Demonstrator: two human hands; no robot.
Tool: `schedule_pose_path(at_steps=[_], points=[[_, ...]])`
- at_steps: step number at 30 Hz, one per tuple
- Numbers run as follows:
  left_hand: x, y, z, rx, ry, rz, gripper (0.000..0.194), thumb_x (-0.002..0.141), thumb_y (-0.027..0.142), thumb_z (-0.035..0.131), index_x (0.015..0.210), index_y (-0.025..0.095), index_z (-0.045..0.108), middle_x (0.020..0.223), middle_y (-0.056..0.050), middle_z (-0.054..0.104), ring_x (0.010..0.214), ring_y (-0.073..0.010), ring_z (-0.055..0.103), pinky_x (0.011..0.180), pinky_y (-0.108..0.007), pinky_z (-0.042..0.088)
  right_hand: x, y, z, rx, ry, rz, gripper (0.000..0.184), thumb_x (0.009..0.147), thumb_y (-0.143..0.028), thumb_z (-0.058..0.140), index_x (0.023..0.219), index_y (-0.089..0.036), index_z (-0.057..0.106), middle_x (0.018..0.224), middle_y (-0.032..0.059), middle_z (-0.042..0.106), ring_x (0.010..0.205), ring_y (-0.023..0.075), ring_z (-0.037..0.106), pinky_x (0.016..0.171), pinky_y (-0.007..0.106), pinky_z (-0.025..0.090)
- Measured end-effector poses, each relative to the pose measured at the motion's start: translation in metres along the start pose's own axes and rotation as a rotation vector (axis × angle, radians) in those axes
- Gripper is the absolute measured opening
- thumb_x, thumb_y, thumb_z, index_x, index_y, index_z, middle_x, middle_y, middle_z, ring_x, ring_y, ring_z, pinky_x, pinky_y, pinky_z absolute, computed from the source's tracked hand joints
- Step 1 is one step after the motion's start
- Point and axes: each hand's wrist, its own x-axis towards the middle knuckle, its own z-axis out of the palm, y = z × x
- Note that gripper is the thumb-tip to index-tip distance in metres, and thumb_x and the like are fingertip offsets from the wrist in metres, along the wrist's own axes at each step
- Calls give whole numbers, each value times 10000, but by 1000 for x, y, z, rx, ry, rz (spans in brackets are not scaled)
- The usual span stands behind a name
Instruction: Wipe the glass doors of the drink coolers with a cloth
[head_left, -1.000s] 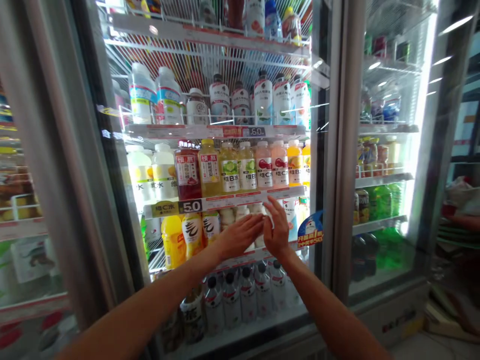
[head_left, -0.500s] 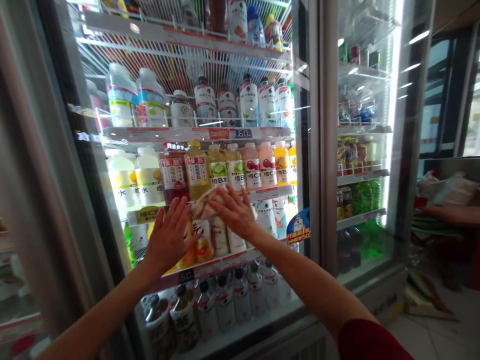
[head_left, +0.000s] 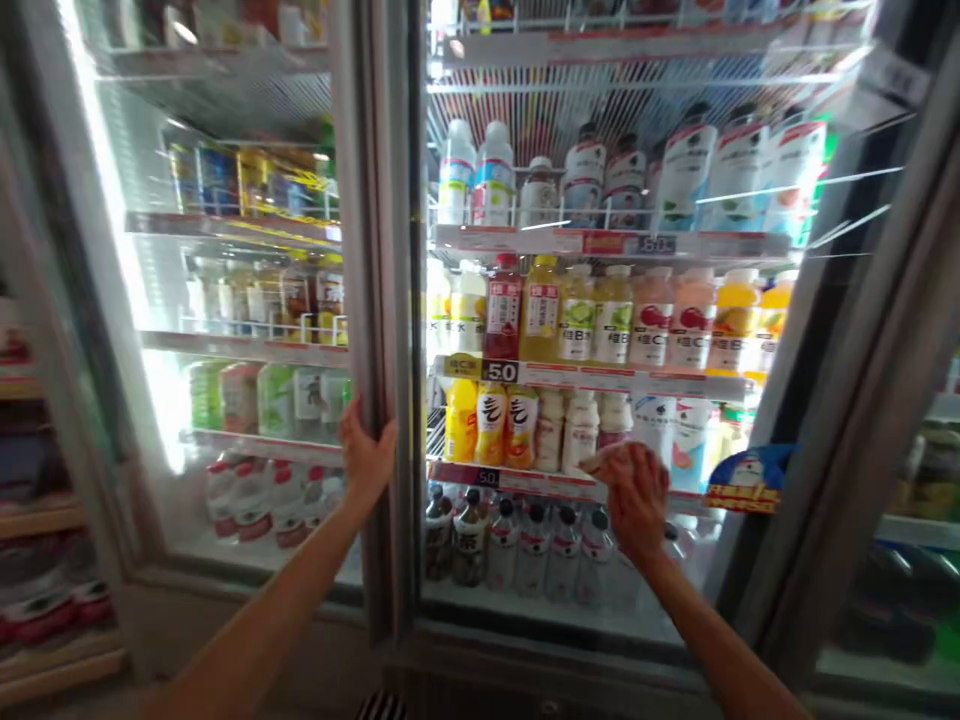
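Observation:
My right hand point(head_left: 637, 500) is closed on a pale, crumpled cloth point(head_left: 606, 460) in front of the glass door point(head_left: 555, 600) of a drinks fridge. Behind the cloth, through the glass, stand milky bottles point(head_left: 581, 425) on a shelf. At the upright metal door frame point(head_left: 371, 300) between two fridge doors is my left hand point(head_left: 366, 455), its fingers bent at the frame's left edge and the thumb lying on its right side. A blue sticker point(head_left: 750, 480) is on the glass to the right of my right hand.
Rows of bottles point(head_left: 615, 320) fill the shelves behind the glass. Another lit fridge section point(head_left: 255, 340) with drinks stands to the left, and wooden shelving point(head_left: 60, 520) is at the far left. More bottles point(head_left: 885, 590) show behind the door at the right edge.
The view has swung left. My left hand has gone from near the glass to the door frame at left. My right hand, with the cloth, has moved lower and rightward across the glass.

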Motion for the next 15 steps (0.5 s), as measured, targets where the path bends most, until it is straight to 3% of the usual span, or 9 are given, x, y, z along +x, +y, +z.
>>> schedule_pose_path(at_steps=[3, 6, 10, 15], points=[[-11, -7, 3, -33, 8, -88, 569, 690, 363, 628, 1191, 198, 415, 1250, -100, 455, 1217, -234, 392, 1062, -424, 278, -7, -48, 18, 59, -47, -67, 295, 829, -152, 494, 1101, -249, 556, 1424, 74, 360, 1342, 279, 260, 1057, 522, 239], [-11, -3, 0, -155, -29, -244, 616, 645, 359, 675, 1178, 221, 398, 1209, -73, 477, 1166, -209, 440, 1014, -384, 331, 5, -63, 28, 104, 17, -35, 225, 827, -140, 491, 1017, -217, 582, 1367, 89, 436, 1326, 280, 293, 1049, 521, 236], [3, 0, -12, -268, -97, -461, 642, 596, 367, 708, 1149, 186, 438, 967, -43, 588, 907, -169, 573, 835, -323, 438, 20, -81, 38, 218, 32, -87, 188, 828, -147, 499, 964, -225, 603, 1256, 74, 542, 1249, 239, 403, 1019, 457, 287], [13, 5, -41, -304, -179, -495, 442, 546, 462, 702, 837, 146, 598, 722, -16, 623, 691, -143, 576, 656, -262, 449, 35, -137, 58, 389, 64, -40, 188, 820, -137, 504, 938, -229, 618, 1161, 67, 601, 1135, 208, 481, 956, 406, 333]])
